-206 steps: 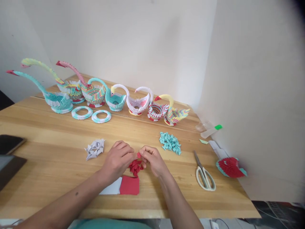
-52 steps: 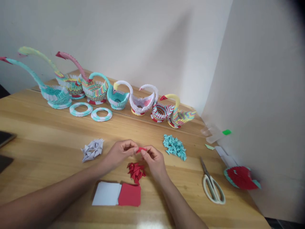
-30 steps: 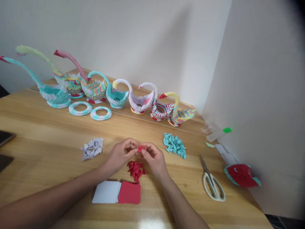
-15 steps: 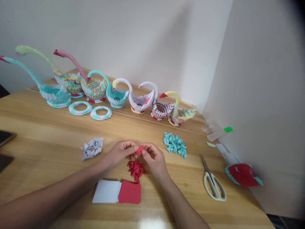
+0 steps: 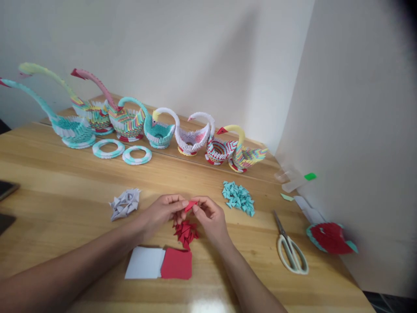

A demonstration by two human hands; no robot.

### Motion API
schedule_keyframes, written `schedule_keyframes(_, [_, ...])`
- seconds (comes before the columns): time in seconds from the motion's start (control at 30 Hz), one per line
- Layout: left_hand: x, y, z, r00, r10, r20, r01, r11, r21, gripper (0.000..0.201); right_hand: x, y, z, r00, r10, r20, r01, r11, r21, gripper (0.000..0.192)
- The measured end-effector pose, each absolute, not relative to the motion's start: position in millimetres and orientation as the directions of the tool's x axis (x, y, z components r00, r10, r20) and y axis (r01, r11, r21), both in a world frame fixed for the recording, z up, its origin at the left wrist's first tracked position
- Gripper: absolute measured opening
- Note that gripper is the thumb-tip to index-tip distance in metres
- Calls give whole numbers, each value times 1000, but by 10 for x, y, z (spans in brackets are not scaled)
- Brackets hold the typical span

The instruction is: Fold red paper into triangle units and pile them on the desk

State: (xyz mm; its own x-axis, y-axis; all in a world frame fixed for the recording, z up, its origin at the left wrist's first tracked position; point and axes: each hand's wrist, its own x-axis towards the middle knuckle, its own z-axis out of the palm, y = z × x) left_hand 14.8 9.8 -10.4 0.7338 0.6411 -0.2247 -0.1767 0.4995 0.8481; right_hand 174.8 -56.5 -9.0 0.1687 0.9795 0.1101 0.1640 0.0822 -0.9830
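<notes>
The left hand [image 5: 163,211] and the right hand [image 5: 210,217] meet just above the tabletop [image 5: 48,182], fingertips of both pinching one small folded red paper piece [image 5: 190,205] between them, held a little above a loose heap of red folded pieces [image 5: 185,230] that lies right below the hands. Nearer the person, a red paper stack [image 5: 176,264] lies flat, touching a white paper stack [image 5: 144,263] at its left. To the left of the hands sits a heap of white folded pieces [image 5: 124,203]; to the right, a heap of teal folded pieces [image 5: 238,198]. Further right lie white-handled scissors [image 5: 289,250], blades pointing away, and beyond them, near the wall, a red and teal paper model [image 5: 330,238], with a small green scrap [image 5: 309,176] and a clear plastic item [image 5: 288,179] behind. Along the far edge stands a row of modular paper swans [image 5: 192,139] in teal, white, yellow and red, with two teal and white paper rings [image 5: 137,154] in front of those at the left. A dark flat device [image 5: 4,189] shows at the left edge. No writing or label can be read on anything
</notes>
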Motion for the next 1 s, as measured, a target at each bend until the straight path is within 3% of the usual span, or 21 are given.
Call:
schedule_keyframes(0.4, [150, 112, -132, 745, 630, -220, -160, 489, 858, 37, 1743, -561, -91, 169, 979, 115, 103, 99, -990, 19])
schedule_keyframes(0.77, [172, 70, -28, 610, 784, -113, -12, 151, 988, 32, 1734, -551, -107, 223, 965, 136, 179, 96, -979, 13])
schedule_keyframes(1.0, [170, 106, -63, 640, 747, -183, -42, 271, 962, 40, 1724, -553, -77, 202, 969, 140, 170, 106, -980, 19])
